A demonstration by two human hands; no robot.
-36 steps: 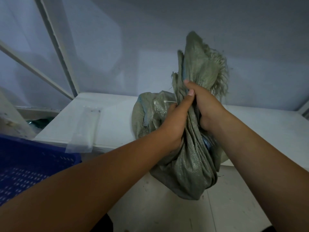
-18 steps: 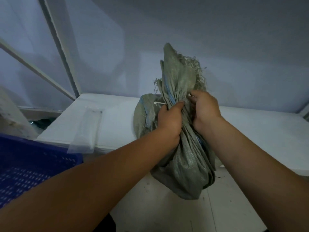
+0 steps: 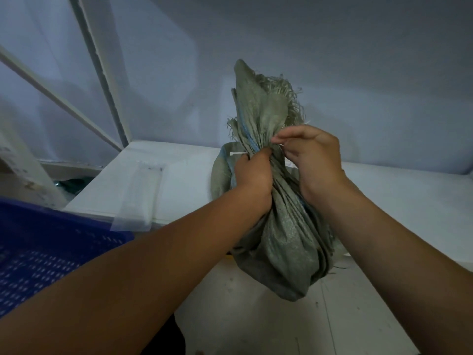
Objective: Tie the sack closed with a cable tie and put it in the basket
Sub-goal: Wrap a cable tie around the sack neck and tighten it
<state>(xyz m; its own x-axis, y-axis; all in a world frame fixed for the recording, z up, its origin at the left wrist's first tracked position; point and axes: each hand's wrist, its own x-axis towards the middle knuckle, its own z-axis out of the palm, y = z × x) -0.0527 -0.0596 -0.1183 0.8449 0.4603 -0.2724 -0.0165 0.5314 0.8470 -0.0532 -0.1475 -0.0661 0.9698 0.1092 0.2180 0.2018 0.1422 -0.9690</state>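
The left hand [image 3: 252,175] is fisted tight around the gathered neck of the sack [image 3: 284,234], while the right hand [image 3: 313,160] pinches the cable tie [image 3: 238,153] against the neck with fingertips. The sack hangs in front of the surface [image 3: 179,180], its frayed mouth upward. To cinch well, keep the left squeeze firm just below the tie, then pull the tail straight. The basket [image 3: 51,242] waits low on the left.
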